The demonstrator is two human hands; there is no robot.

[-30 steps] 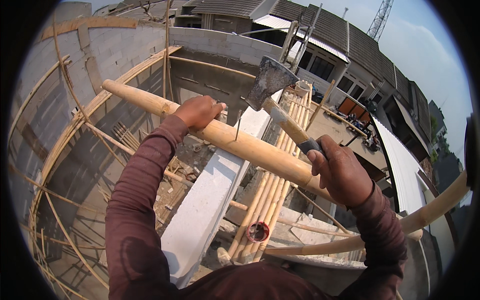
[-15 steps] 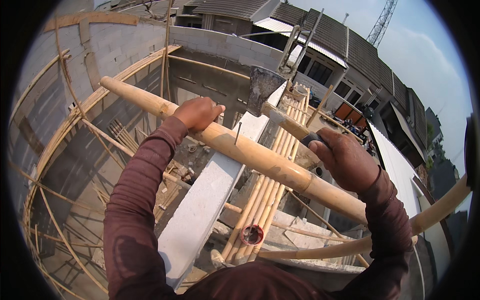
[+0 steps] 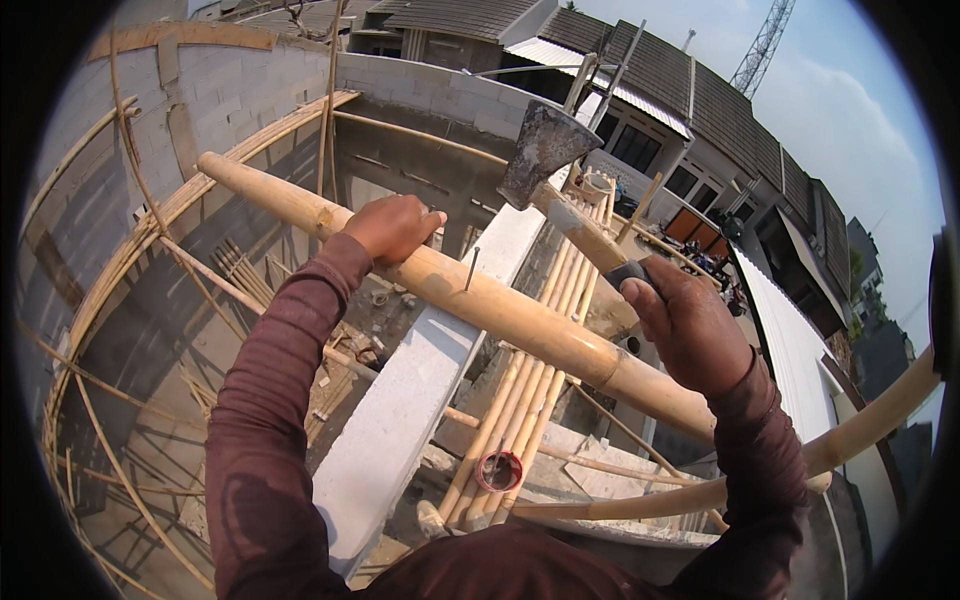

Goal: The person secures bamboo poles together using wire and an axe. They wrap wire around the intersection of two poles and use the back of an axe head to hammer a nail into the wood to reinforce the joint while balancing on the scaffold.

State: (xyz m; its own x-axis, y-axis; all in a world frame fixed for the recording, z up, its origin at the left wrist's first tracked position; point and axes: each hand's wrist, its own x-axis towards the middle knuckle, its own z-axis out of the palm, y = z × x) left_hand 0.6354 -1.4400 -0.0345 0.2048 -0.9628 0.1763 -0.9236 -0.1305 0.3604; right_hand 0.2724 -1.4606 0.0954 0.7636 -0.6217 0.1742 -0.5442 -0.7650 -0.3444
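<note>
A thick bamboo pole [image 3: 545,338] slants from the upper left down to the right, across the top of a white block wall [image 3: 385,440]. My left hand [image 3: 393,230] is closed over the pole, left of a nail [image 3: 472,270] that stands partly driven into it. In my right hand [image 3: 695,325] is a hatchet, gripped by the dark end of its wooden handle [image 3: 590,238]. The hatchet's worn grey head [image 3: 548,152] is raised beyond the pole and above the nail, apart from both.
Several thinner bamboo poles [image 3: 512,415] lie side by side right of the wall, with a red-rimmed round container [image 3: 517,466] on them. A curved bamboo pole [image 3: 640,503] crosses at lower right. Bamboo scaffolding [image 3: 165,215] lines the deep room at left. Tiled roofs [image 3: 450,17] stand behind.
The hatchet head has risen and shifted slightly right, its blade tilting more. My left hand keeps its place on the bamboo pole, and the nail still stands in it.
</note>
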